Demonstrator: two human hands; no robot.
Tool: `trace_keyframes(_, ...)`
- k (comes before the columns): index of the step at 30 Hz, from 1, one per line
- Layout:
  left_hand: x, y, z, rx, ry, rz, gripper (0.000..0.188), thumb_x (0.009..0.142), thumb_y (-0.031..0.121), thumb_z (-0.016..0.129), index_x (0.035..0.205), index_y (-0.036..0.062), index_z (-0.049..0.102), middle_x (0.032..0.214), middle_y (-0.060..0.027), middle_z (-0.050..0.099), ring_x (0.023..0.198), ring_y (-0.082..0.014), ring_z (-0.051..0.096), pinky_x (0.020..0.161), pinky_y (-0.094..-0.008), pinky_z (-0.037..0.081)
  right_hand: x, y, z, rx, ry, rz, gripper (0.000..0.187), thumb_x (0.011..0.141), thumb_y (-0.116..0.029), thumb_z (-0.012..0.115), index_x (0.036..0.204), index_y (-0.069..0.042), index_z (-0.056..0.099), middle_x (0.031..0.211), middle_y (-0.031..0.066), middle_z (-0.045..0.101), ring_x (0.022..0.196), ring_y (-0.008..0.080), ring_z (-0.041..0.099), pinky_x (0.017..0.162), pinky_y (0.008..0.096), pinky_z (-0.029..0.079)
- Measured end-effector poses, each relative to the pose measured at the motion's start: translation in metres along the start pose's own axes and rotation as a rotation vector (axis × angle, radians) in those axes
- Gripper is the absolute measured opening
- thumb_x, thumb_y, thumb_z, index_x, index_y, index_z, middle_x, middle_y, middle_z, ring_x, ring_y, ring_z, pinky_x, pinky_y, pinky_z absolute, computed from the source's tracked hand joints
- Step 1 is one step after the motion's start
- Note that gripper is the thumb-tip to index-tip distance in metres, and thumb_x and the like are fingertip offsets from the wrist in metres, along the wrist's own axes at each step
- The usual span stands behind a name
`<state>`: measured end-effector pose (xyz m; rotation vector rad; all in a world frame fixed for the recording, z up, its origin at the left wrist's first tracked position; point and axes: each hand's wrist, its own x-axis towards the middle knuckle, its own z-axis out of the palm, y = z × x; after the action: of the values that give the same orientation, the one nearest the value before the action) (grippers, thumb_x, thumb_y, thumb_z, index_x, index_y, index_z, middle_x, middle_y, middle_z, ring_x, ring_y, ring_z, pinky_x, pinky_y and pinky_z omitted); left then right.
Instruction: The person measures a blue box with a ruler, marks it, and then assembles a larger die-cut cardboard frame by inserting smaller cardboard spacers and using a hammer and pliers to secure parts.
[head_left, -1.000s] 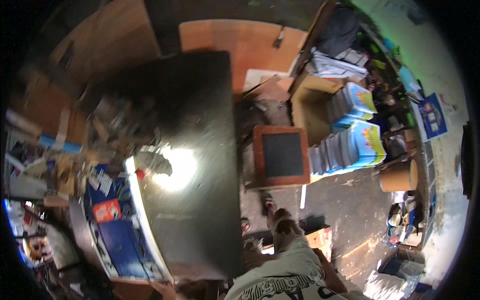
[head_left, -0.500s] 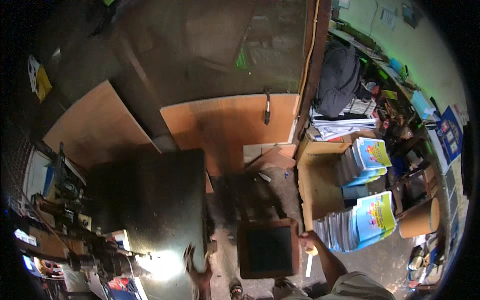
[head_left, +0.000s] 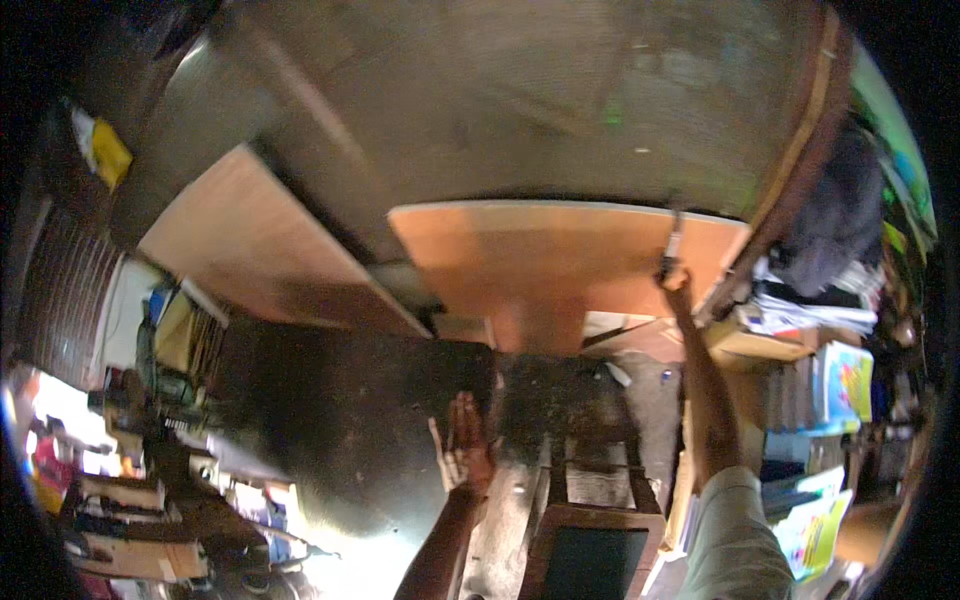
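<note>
Dark smooth tabletop (head_left: 380,400) ends lower centre beside the left hand (head_left: 467,440), fingers outstretched; upper right, right hand (head_left: 678,281) meets slim black-handled tool (head_left: 667,267), grip unclear.

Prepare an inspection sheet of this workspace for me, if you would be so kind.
Surface: dark tabletop, glare toward its lower end.
Job's things: slim tool, upright against an orange-brown board.
Clutter: stacked booklets at right, below a dark bag.
Grippers: bare hands; left hand open at the tabletop's edge, contact unclear; right hand at the tool's lower end, grip unclear.
Cables: tan strip along the right-hand post, too blurred to identify.
Surroundings: dark-topped stool at the lower edge.
</note>
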<state>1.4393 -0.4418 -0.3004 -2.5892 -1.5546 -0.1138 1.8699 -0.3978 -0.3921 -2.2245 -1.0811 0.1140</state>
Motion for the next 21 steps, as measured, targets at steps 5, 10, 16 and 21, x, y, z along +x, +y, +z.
trace_keyframes(5,-0.003,-0.004,0.006,-0.022,-0.089,-0.071,0.067,0.095,0.025,0.058,0.152,0.0102,0.026,0.156,-0.0131,0.029,0.145,-0.0277,0.027,0.118,-0.0443,0.028,0.036,-0.004,-0.011,0.008,0.056,-0.123,0.043,0.095,-0.032,0.061,0.119,0.003,0.052,0.111,0.0139,0.057,0.101,0.023,0.055,0.083,0.0347,0.042)
trace_keyframes(10,-0.008,-0.001,-0.018,-0.267,0.045,-0.024,0.086,0.087,0.018,0.065,0.153,0.0006,0.014,0.16,-0.012,0.021,0.149,-0.0238,0.017,0.121,-0.053,0.009,0.055,-0.017,-0.074,0.211,0.214,-0.25,0.049,0.097,-0.032,0.058,0.128,0.005,0.048,0.123,0.0185,0.053,0.111,0.0261,0.052,0.092,0.036,0.04)
trace_keyframes(16,-0.024,-0.004,-0.027,-0.358,0.054,-0.076,0.078,0.092,0.028,0.058,0.152,-0.002,0.018,0.159,-0.013,0.022,0.149,-0.024,0.017,0.121,-0.0532,0.005,-0.007,-0.116,-0.204,0.646,0.362,-0.481,0.057,0.1,-0.032,0.054,0.138,0.008,0.043,0.138,0.0239,0.049,0.124,0.0298,0.049,0.104,0.0375,0.037)
trace_keyframes(21,-0.092,0.041,-0.085,-0.843,-0.002,0.005,0.071,0.097,0.04,0.046,0.151,-0.0006,0.024,0.156,-0.0124,0.028,0.143,-0.0253,0.026,0.117,-0.0459,0.018,-0.158,-0.116,-0.263,0.705,0.233,-0.446,0.051,0.101,-0.029,0.051,0.137,0.006,0.046,0.135,0.0251,0.051,0.12,0.0324,0.052,0.099,0.0395,0.042)
